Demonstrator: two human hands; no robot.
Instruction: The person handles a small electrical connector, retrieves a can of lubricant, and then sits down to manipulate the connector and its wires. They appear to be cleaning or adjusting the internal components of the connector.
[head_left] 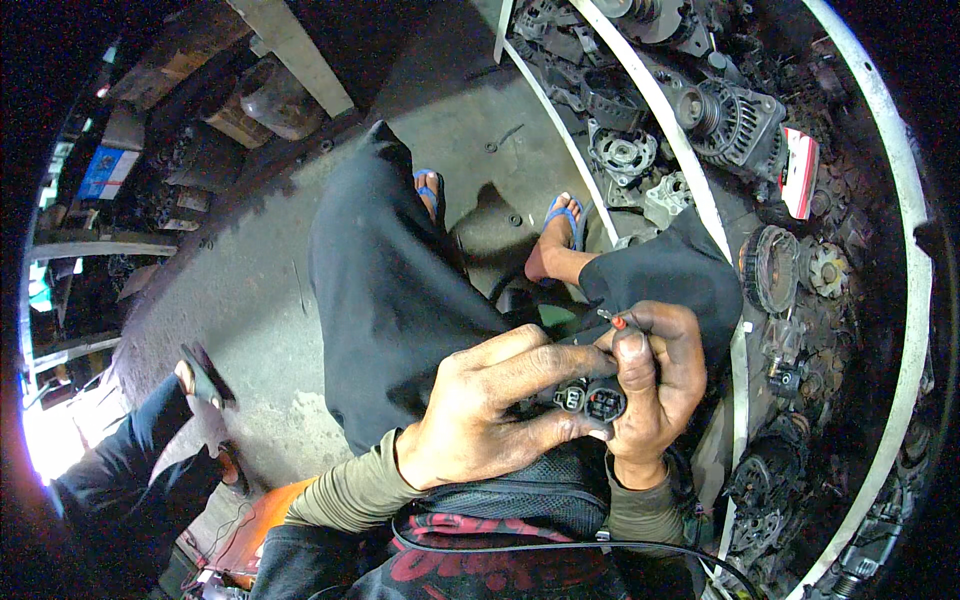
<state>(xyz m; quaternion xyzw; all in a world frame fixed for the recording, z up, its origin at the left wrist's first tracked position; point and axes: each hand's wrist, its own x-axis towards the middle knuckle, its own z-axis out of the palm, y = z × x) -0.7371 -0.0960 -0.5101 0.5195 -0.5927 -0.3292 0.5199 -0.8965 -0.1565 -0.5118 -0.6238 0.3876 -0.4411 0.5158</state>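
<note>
In front of my lap, my left hand [490, 400] is closed on a black electrical connector [604, 404] between fingers and thumb. Its round end faces up and shows dark slots inside. Beside it sits a smaller grey, oval socket [571, 398], which may be part of the same piece. My right hand [658, 375] pinches a small piece with a red end [619, 322] between thumb and forefinger, and a bit of metal sticks out past it. Both hands meet at the connector, and the fingers hide its underside.
On my right, metal-edged shelves [690, 170] hold many greasy parts, including an alternator [735, 120] and a red-and-white box [799, 172]. Another person's leg [130, 450] is at the left. Small rings and scraps lie on the concrete floor [240, 300]. A thin black cable [500, 549] crosses my front.
</note>
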